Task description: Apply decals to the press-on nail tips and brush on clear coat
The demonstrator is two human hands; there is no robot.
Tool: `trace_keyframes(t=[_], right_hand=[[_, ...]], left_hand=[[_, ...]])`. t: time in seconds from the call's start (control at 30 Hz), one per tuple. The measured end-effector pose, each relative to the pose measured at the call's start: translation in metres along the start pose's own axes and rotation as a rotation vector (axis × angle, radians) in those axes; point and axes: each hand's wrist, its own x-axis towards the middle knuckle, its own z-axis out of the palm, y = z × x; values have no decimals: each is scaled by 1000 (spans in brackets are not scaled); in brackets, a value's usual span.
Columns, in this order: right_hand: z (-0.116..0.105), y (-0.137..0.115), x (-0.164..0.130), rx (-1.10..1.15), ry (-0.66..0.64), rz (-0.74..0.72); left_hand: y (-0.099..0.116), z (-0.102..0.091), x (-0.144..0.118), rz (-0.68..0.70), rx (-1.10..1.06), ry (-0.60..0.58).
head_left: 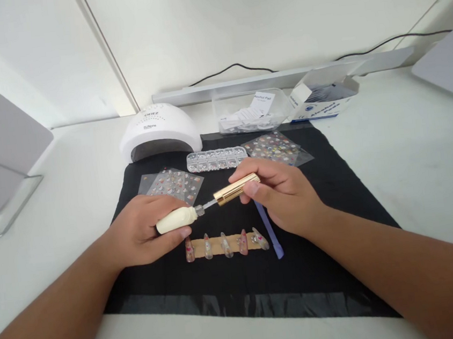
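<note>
My left hand (152, 228) is closed around a cream nail polish bottle (176, 219), tilted with its neck to the right. Between the fingers and thumb of my right hand (279, 191) is a gold brush cap (234, 190). Its pale stem runs down to the bottle's mouth; the brush tip is hidden in the neck. Below the hands, several decorated press-on nails (225, 245) stand in a row on a tan strip (215, 246). A purple flat stick (270, 230) lies just right of them, its upper end partly behind my right hand.
A white nail lamp (158, 128) stands at the back left of the black mat (190, 284). A case of rhinestones (216, 160) lies between sticker sheets (171, 186) and more sticker sheets (276, 148). Behind are a clear bin (253, 114) and an alcohol pad box (322, 103).
</note>
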Motion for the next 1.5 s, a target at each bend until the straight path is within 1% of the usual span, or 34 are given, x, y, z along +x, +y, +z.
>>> trace_keyframes(t=[0.1,0.17,0.27,0.33,0.4,0.57,0.7,0.8,0.93,1.07,1.17,1.27,1.4,1.5], right_hand=[[-4,2,3,84,89,55],[-6,4,6,114,134,58],[-8,8,8,171,148,43],[-10,10,8,193,125,36],[-11,11,7,172,66,25],[-11,12,5,-3,-125,-58],[-11,11,5,-77,-195,-112],[-12,10,6,-94,-195,-127],[-14,10,7,-110,-149,-126],[-15,12,7,-93,-88,-90],[-13,11,7,-30,-59,-48],[-11,8,6,0,-93,-35],[-11,5,7,-69,-159,-28],[-13,6,9,-134,-150,-20]], left_hand=[[0,-1,0,16,22,3],[0,-2,-1,11,35,-2],[-1,-3,-3,5,62,0],[-2,-3,-5,1,69,-1],[-3,-3,-6,-4,68,-2],[-5,-1,-6,-21,73,12],[-5,-1,-6,-33,58,13],[-5,-1,-7,-35,60,7],[-6,-2,-8,-47,70,3],[-5,-2,-7,-48,79,7],[-5,-1,-7,-45,85,7],[-5,-1,-7,-45,84,8],[-5,-1,-7,-54,81,1],[-5,-1,-6,-63,72,-2]])
